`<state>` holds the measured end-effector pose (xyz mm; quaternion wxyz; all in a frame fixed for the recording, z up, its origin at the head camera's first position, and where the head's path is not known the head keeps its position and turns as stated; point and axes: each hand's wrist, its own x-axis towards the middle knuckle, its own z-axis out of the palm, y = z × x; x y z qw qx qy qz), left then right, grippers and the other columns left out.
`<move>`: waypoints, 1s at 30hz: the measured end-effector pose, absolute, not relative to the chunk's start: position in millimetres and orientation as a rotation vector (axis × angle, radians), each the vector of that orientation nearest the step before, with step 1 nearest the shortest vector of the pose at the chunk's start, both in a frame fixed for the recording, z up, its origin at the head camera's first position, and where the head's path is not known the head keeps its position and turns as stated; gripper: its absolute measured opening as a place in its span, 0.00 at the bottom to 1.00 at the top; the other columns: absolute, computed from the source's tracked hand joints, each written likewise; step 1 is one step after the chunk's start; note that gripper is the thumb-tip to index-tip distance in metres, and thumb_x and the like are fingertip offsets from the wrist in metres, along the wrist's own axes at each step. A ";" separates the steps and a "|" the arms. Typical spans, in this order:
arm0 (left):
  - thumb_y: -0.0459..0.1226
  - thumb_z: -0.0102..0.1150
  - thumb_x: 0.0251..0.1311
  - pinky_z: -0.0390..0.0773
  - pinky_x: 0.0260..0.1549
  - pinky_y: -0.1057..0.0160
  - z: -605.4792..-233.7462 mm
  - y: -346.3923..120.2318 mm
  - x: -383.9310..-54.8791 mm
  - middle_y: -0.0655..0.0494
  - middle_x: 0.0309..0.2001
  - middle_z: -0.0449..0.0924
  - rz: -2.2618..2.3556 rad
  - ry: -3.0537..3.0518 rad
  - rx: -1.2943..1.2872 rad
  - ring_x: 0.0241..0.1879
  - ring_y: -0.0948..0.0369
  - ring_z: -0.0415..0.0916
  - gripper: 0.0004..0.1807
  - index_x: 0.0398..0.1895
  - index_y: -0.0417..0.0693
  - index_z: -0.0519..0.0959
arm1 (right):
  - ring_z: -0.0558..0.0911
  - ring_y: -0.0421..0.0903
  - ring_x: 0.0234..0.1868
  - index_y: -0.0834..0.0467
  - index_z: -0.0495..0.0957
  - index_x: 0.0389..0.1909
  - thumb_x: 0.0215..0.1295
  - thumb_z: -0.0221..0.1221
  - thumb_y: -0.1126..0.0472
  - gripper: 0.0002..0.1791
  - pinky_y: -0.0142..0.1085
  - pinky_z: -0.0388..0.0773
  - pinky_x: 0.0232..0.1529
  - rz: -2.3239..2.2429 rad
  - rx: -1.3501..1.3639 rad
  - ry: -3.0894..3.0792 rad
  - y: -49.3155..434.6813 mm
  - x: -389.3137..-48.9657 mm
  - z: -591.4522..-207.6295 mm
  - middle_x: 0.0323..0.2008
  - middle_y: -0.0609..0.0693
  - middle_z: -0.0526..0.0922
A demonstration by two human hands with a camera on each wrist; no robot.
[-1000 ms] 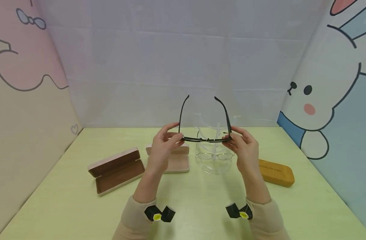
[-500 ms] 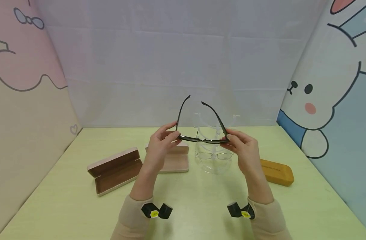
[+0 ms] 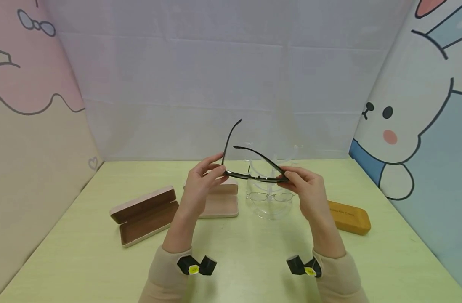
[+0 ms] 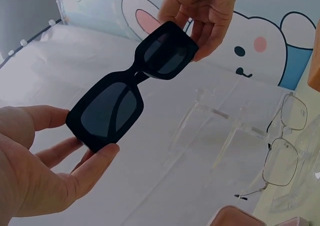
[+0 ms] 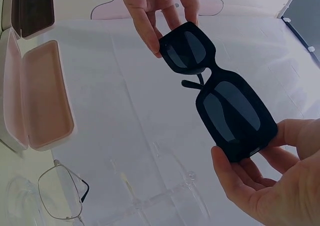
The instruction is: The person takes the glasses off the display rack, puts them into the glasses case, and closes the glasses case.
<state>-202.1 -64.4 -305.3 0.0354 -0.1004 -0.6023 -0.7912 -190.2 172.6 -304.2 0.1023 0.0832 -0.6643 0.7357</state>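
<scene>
Black sunglasses (image 4: 112,113) with dark rectangular lenses are held up between both hands, above the table. The left hand (image 3: 200,185) pinches one end of the frame by the hinge, its temple pointing up and away. At the other end the right hand (image 3: 308,189) grips the frame corner and hinge between thumb and fingers; that temple (image 3: 259,155) slants inward over the frame. Behind the sunglasses stands a clear display stand (image 3: 270,214) bearing thin metal-rimmed glasses (image 3: 269,197). In the right wrist view the sunglasses (image 5: 235,113) show from the front.
An open case with brown lining (image 3: 149,219) lies on the left of the table (image 3: 246,261). An open pink case (image 3: 225,206) is partly hidden behind the left hand. A closed mustard-yellow case (image 3: 350,218) lies right of the right forearm. Printed cloth walls surround the table.
The temple at the right hand has swung inward, from pointing up to slanting left across the frame. The other temple still points up. Both hands have shifted slightly left.
</scene>
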 end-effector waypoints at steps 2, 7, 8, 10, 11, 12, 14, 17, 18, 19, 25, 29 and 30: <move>0.29 0.52 0.59 0.76 0.46 0.59 -305.5 -65.0 -202.0 0.51 0.37 0.71 -2.431 -1.855 -0.322 0.35 0.62 0.78 0.20 0.57 0.40 0.71 | 0.82 0.39 0.31 0.68 0.78 0.42 0.64 0.49 0.70 0.11 0.34 0.79 0.38 2.160 0.249 -1.981 172.4 -189.7 -303.7 0.34 0.48 0.79; 0.29 0.52 0.60 0.76 0.46 0.60 -304.9 -65.1 -201.2 0.50 0.41 0.68 -2.437 -1.864 -0.344 0.36 0.62 0.78 0.21 0.58 0.41 0.70 | 0.82 0.39 0.33 0.79 0.71 0.46 0.65 0.47 0.70 0.15 0.33 0.79 0.39 2.122 0.261 -2.036 171.5 -189.2 -302.7 0.36 0.47 0.77; 0.29 0.52 0.60 0.76 0.47 0.60 -304.7 -64.9 -201.1 0.49 0.42 0.67 -2.439 -1.865 -0.345 0.37 0.62 0.78 0.21 0.58 0.41 0.70 | 0.82 0.39 0.33 0.80 0.71 0.46 0.65 0.47 0.71 0.15 0.33 0.79 0.39 2.118 0.263 -2.042 171.3 -189.3 -302.6 0.36 0.47 0.77; 0.29 0.52 0.60 0.76 0.47 0.60 -304.4 -64.5 -201.0 0.49 0.44 0.66 -2.439 -1.865 -0.349 0.39 0.61 0.77 0.21 0.58 0.40 0.70 | 0.82 0.39 0.33 0.81 0.70 0.45 0.65 0.46 0.71 0.16 0.32 0.79 0.39 2.116 0.271 -2.047 170.8 -189.4 -302.7 0.36 0.46 0.77; 0.29 0.52 0.60 0.75 0.47 0.59 -304.5 -64.4 -201.0 0.49 0.45 0.66 -2.439 -1.866 -0.350 0.40 0.60 0.76 0.21 0.58 0.40 0.69 | 0.82 0.39 0.33 0.81 0.71 0.45 0.65 0.46 0.71 0.15 0.32 0.79 0.39 2.117 0.276 -2.047 170.6 -189.2 -302.7 0.36 0.46 0.78; 0.29 0.52 0.60 0.75 0.48 0.59 -304.6 -64.3 -200.9 0.48 0.46 0.65 -2.436 -1.869 -0.353 0.41 0.60 0.76 0.21 0.58 0.40 0.69 | 0.82 0.39 0.33 0.81 0.71 0.44 0.65 0.46 0.71 0.15 0.32 0.79 0.39 2.116 0.281 -2.050 170.5 -189.1 -302.7 0.36 0.47 0.78; 0.29 0.52 0.60 0.75 0.48 0.58 -305.2 -64.3 -200.8 0.48 0.46 0.66 -2.428 -1.877 -0.361 0.41 0.60 0.75 0.21 0.59 0.40 0.69 | 0.82 0.39 0.33 0.80 0.72 0.44 0.65 0.46 0.71 0.15 0.32 0.79 0.39 2.104 0.286 -2.069 170.6 -188.8 -303.1 0.36 0.47 0.77; 0.29 0.52 0.60 0.74 0.49 0.57 -306.3 -64.9 -200.3 0.48 0.46 0.68 -2.412 -1.894 -0.380 0.42 0.59 0.76 0.22 0.59 0.41 0.69 | 0.82 0.38 0.34 0.79 0.72 0.44 0.66 0.46 0.70 0.15 0.31 0.79 0.40 2.069 0.309 -2.116 172.0 -188.3 -304.5 0.38 0.48 0.76; 0.30 0.52 0.60 0.74 0.49 0.57 -306.6 -65.1 -200.3 0.48 0.46 0.69 -2.409 -1.898 -0.388 0.42 0.59 0.76 0.22 0.59 0.42 0.69 | 0.82 0.38 0.34 0.79 0.72 0.44 0.66 0.46 0.69 0.15 0.31 0.79 0.40 2.049 0.318 -2.139 172.9 -188.1 -305.1 0.39 0.48 0.76; 0.30 0.52 0.60 0.74 0.49 0.57 -306.8 -65.4 -200.2 0.48 0.45 0.71 -2.408 -1.899 -0.397 0.42 0.59 0.77 0.22 0.59 0.42 0.69 | 0.82 0.37 0.35 0.78 0.72 0.44 0.66 0.45 0.69 0.15 0.30 0.78 0.41 2.030 0.326 -2.160 173.8 -188.1 -305.6 0.40 0.48 0.76; 0.31 0.52 0.61 0.74 0.49 0.59 -307.3 -66.4 -200.7 0.49 0.41 0.75 -2.408 -1.909 -0.433 0.42 0.61 0.77 0.22 0.60 0.43 0.69 | 0.82 0.36 0.35 0.73 0.75 0.44 0.67 0.45 0.67 0.15 0.27 0.76 0.44 1.992 0.355 -2.211 178.5 -188.8 -306.5 0.40 0.45 0.76; 0.31 0.53 0.61 0.75 0.48 0.60 -306.7 -66.7 -200.4 0.48 0.41 0.75 -2.405 -1.907 -0.421 0.43 0.61 0.78 0.22 0.60 0.45 0.69 | 0.81 0.37 0.38 0.74 0.74 0.45 0.68 0.46 0.65 0.16 0.29 0.76 0.45 2.039 0.368 -2.167 178.3 -188.9 -305.9 0.41 0.46 0.76; 0.31 0.53 0.61 0.75 0.48 0.60 -306.4 -66.5 -200.2 0.48 0.41 0.75 -2.409 -1.901 -0.414 0.43 0.61 0.78 0.22 0.60 0.45 0.69 | 0.81 0.37 0.39 0.74 0.73 0.46 0.68 0.46 0.63 0.17 0.29 0.76 0.46 2.057 0.366 -2.149 177.9 -188.9 -305.8 0.42 0.46 0.76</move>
